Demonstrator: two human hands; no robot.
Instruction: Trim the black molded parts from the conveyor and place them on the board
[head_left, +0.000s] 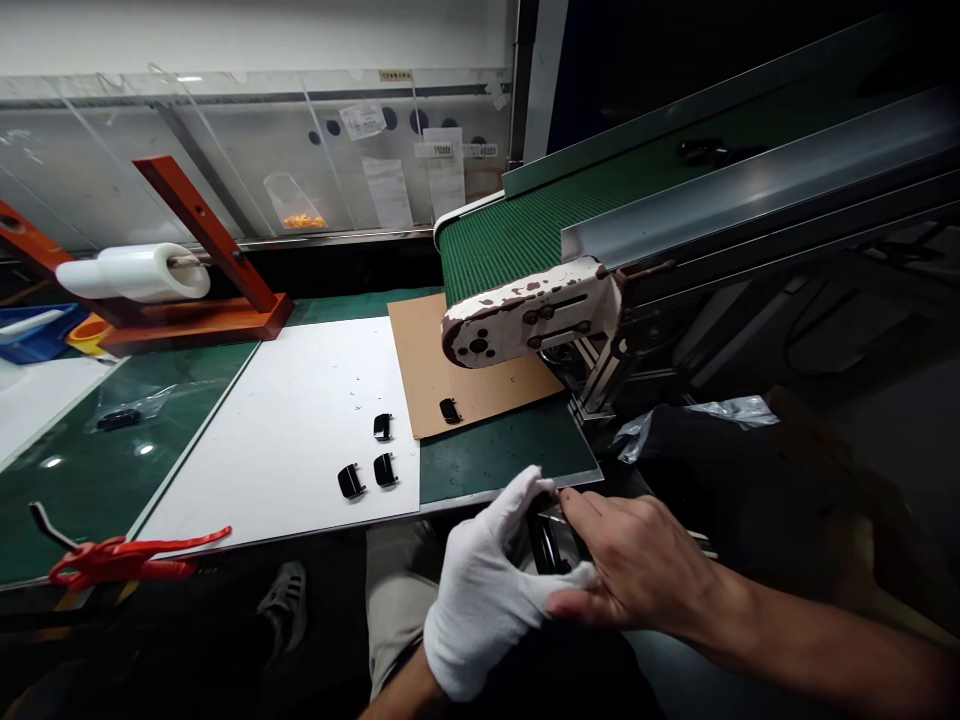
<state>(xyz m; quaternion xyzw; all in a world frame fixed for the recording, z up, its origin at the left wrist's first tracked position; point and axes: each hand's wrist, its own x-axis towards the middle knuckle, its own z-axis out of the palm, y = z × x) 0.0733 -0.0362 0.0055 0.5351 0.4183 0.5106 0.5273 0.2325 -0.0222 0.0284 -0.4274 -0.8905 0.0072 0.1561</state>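
My left hand (487,585), in a white glove, grips a glossy black plastic part (549,545) between thumb and fingers. From the other side my bare right hand (645,560) pinches the same part, its fingertips meeting the glove; much of the part is hidden behind the fingers. Both hands are just in front of the table's near edge. Three small black parts (385,469) with little side pins lie on a white sheet (300,420) to the left. Another black part (450,410) rests on brown cardboard (420,350).
A green conveyor belt (517,235) slopes up to the right, with a dark item (701,152) on it. Red air gun (120,560) at the table's front left edge. Behind it stand a wooden holder (206,230) with a plastic film roll (150,272) and a blue bin (41,335).
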